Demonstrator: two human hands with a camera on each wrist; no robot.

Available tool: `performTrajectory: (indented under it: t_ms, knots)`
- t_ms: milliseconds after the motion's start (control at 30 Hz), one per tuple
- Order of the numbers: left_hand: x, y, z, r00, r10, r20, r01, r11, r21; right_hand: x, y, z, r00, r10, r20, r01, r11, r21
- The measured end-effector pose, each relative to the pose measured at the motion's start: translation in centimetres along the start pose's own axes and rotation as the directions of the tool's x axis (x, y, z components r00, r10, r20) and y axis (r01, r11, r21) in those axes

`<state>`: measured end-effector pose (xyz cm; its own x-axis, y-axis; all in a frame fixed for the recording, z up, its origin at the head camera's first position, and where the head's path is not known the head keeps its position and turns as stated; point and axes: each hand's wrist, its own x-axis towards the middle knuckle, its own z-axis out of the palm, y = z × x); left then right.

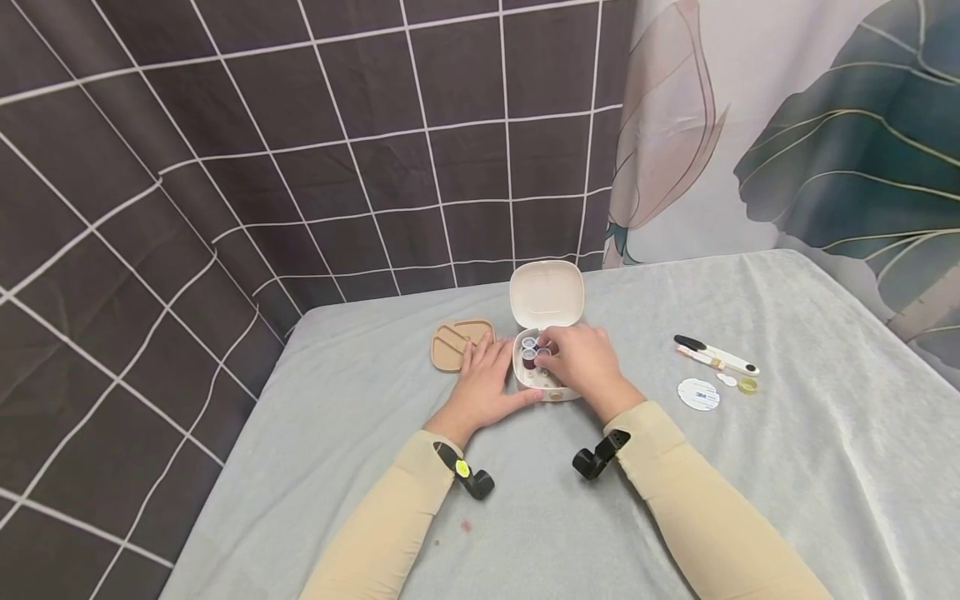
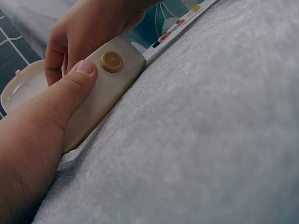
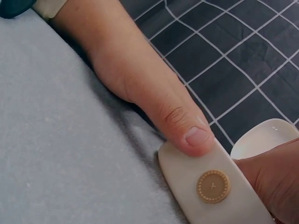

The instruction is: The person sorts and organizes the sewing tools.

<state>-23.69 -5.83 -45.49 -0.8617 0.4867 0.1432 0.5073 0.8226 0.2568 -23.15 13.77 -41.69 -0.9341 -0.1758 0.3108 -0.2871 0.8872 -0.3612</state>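
A small white sewing box (image 1: 517,367) stands on the cloth with its lid (image 1: 546,293) tipped back. Inside it are several small thread spools (image 1: 529,359) with clear tops, one of them dark red. My right hand (image 1: 588,360) reaches in from the right and pinches a spool, its fingertips partly hiding it. My left hand (image 1: 483,387) lies along the box's left side, fingers extended. Its thumb (image 2: 79,77) presses the front wall beside the round tan button clasp (image 2: 111,61). Those fingers overlap a tan divided tray (image 1: 447,337) left of the box.
To the right lie a black-and-white pen-like tool (image 1: 716,355), a white round disc (image 1: 698,395), a small white piece (image 1: 726,379) and a yellowish ring (image 1: 747,385). Grey cloth (image 1: 525,517) covers the table. A dark checked curtain (image 1: 450,167) hangs behind.
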Motion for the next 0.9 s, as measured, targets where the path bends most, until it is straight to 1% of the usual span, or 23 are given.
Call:
performTrajectory:
  t_ms: [200, 500, 600, 667, 900]
  knots:
    - [0.0, 0.0, -0.1, 1.000, -0.001, 0.008, 0.001, 1.000, 0.004, 0.0, 0.0, -0.2, 1.000, -0.007, 0.016, 0.007, 1.000, -0.020]
    - [0.0, 0.1, -0.1, 1.000, 0.006, -0.001, -0.006, 1.000, -0.008, 0.0, 0.0, -0.3, 1.000, -0.021, 0.001, 0.021, 0.999, -0.041]
    - [0.0, 0.1, -0.1, 1.000, 0.004, 0.000, -0.004, 1.000, -0.013, 0.1, 0.2, -0.6, 1.000, -0.026, 0.010, 0.026, 1.000, -0.006]
    - [0.0, 0.1, 0.0, 1.000, 0.003, 0.000, -0.003, 1.000, -0.018, 0.2, 0.5, -1.1, 1.000, -0.027, 0.001, 0.027, 0.999, 0.031]
    - [0.0, 0.2, 0.1, 1.000, -0.013, 0.011, 0.013, 1.000, -0.020, 0.2, 2.3, -3.0, 0.993, 0.021, -0.114, -0.003, 0.987, 0.161]
